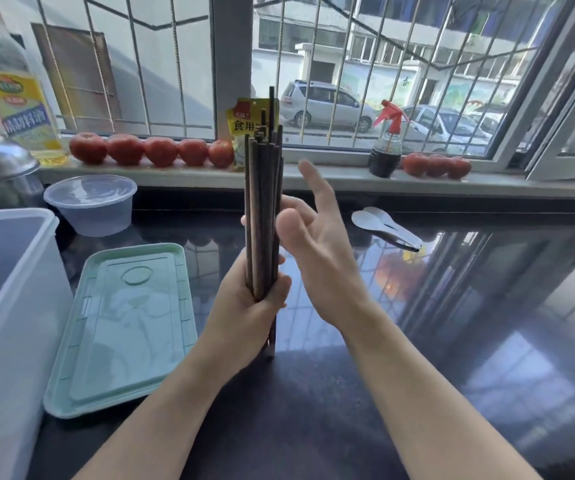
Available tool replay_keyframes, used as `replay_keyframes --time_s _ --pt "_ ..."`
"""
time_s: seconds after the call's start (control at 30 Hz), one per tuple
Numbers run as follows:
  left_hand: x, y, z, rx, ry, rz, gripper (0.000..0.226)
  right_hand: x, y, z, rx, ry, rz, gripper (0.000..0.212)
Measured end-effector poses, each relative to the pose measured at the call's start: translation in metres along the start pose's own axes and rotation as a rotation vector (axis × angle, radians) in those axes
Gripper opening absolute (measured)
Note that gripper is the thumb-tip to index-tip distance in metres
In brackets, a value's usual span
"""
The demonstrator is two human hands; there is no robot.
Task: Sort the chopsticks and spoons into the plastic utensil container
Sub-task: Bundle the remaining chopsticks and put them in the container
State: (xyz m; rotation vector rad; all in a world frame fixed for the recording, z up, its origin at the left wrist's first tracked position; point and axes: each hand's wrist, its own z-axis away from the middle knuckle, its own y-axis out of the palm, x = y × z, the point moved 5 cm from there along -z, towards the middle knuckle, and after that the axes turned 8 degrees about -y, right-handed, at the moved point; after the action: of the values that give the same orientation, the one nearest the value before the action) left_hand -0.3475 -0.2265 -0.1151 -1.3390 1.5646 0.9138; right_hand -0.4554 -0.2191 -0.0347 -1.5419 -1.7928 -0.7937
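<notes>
head view: left hand fist-wrapped around a bundle of dark chopsticks, upright, tips on the black counter. right hand just beside them, fingers spread, gripping nothing. white spoons far right; green tray, white container left.

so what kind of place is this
Most likely a home kitchen: a dark polished countertop under a barred window, a cooking oil bottle and tomatoes along the sill, and a bundle of chopsticks held upright on the counter.
</notes>
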Motion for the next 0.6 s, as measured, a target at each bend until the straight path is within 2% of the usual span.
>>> replay_keyframes --time_s 0.07,0.23,0.33,0.37,0.47,0.6 --pt "0.0 -0.001 -0.002 0.017 -0.028 0.031 0.019 0.003 0.009 -0.003 0.06 0.026 0.037 0.101" --pt "-0.004 -0.005 -0.004 0.009 -0.063 0.121 0.032 0.001 0.006 -0.001 0.029 0.059 -0.003 0.093" --pt "-0.001 0.0 -0.001 0.01 -0.068 0.061 0.023 -0.003 0.008 0.005 0.065 0.069 0.022 0.082" --pt "0.0 0.004 0.0 0.03 -0.064 0.021 0.019 -0.004 0.009 0.008 0.075 0.068 0.058 0.075" --pt "-0.002 0.012 0.008 0.064 0.004 -0.06 0.027 -0.006 0.009 0.02 0.02 0.049 0.185 0.051" --pt "-0.009 0.021 0.018 -0.019 -0.03 -0.115 0.014 0.004 0.016 0.031 -0.075 0.029 0.456 0.031"
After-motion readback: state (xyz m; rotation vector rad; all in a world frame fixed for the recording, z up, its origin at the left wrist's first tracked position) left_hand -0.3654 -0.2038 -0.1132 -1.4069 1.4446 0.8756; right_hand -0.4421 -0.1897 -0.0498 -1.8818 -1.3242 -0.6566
